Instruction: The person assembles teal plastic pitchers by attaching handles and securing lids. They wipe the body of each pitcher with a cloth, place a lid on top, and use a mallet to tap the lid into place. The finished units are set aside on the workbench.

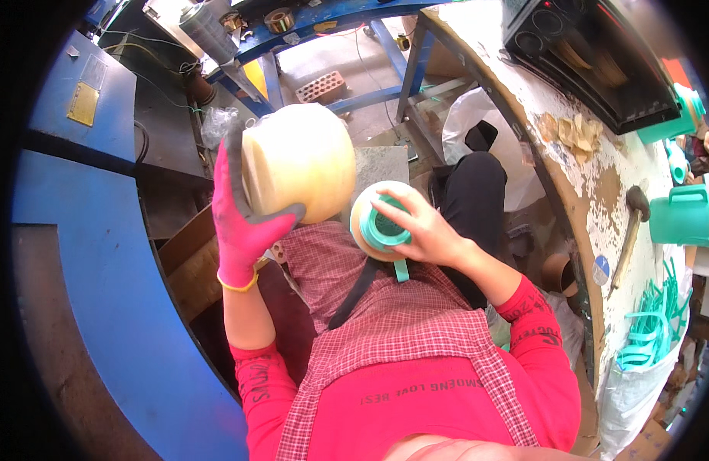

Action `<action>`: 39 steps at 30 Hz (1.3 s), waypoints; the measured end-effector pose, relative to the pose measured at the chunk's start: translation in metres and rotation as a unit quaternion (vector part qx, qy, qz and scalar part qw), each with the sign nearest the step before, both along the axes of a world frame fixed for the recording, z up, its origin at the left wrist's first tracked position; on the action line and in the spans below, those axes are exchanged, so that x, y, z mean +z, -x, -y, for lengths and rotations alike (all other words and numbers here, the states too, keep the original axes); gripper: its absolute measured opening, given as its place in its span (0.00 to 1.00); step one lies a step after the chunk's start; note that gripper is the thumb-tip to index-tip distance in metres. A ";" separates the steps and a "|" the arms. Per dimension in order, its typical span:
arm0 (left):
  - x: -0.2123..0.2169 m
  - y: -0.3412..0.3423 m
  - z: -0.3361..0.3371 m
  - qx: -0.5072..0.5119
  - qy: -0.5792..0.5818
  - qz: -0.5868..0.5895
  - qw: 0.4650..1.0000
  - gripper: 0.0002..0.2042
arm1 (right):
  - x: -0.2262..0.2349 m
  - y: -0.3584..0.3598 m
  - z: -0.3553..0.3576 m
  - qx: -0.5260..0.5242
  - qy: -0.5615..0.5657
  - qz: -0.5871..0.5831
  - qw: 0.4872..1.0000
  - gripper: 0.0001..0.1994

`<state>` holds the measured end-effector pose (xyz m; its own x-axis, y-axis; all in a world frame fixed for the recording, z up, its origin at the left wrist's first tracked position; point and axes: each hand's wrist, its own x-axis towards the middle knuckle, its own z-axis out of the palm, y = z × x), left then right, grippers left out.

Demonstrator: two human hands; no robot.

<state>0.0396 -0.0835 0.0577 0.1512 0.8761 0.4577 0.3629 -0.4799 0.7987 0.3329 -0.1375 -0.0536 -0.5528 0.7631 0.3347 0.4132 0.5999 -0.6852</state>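
- Teal-collared cup (374, 240): held over checked apron (400, 338), right hand (430, 230) across its mouth, probably for control.
- Cream rounded vessel (304, 161): just left, cupped by gloved left hand (245, 230), spread wide, probably for bulk.
- Teal jug (677, 219): on surface (606, 219) at right, probably for reach.

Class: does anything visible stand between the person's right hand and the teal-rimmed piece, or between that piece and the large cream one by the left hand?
Nothing visible does. The bare right hand grips the teal-rimmed piece. In this view, only a gap shows between that piece and the large cream piece by the gloved left hand.
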 end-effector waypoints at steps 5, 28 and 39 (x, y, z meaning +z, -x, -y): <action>0.011 -0.017 0.005 -0.071 -0.004 -0.089 0.993 0.49 | 0.009 0.000 -0.012 -0.044 0.012 -0.002 0.999 0.46; -0.142 -0.063 0.024 -0.235 0.125 -0.067 0.962 0.66 | 0.214 -0.216 0.042 -0.377 -0.100 -0.179 0.903 0.16; -0.147 -0.056 0.030 -0.192 0.115 -0.140 0.965 0.61 | 0.140 -0.061 -0.006 -0.182 0.092 -0.057 0.977 0.12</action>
